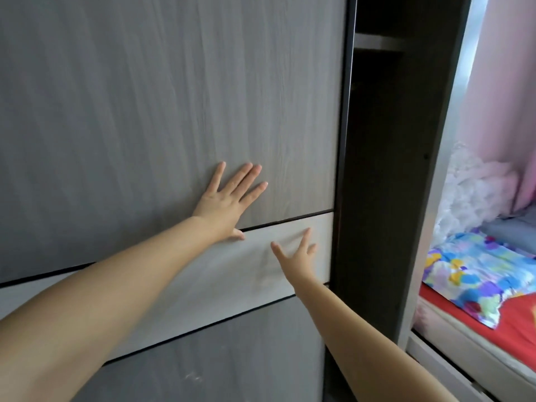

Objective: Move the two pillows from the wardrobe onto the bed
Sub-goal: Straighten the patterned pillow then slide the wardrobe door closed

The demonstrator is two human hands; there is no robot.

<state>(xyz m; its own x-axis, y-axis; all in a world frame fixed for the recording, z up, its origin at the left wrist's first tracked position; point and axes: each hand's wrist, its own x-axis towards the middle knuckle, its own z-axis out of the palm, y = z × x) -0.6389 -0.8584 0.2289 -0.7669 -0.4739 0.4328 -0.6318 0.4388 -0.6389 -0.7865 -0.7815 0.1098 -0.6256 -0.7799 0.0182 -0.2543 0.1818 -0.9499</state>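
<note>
Both hands are pressing flat on the sliding wardrobe door (174,97): the left hand (229,198) is spreading released fingers over the grey panel, and the right hand (298,253) is splaying its fingers, also holding nothing, on the pale band just below. To the right of the fingertips a dark opening (374,140) is showing, with a shelf (377,42) high inside it. No pillows are showing in that gap, so they are probably lying deeper inside. Being soft and light, they will likely squash; gripping a corner or hugging the middle should work. The bed (493,314) is waiting further right.
</note>
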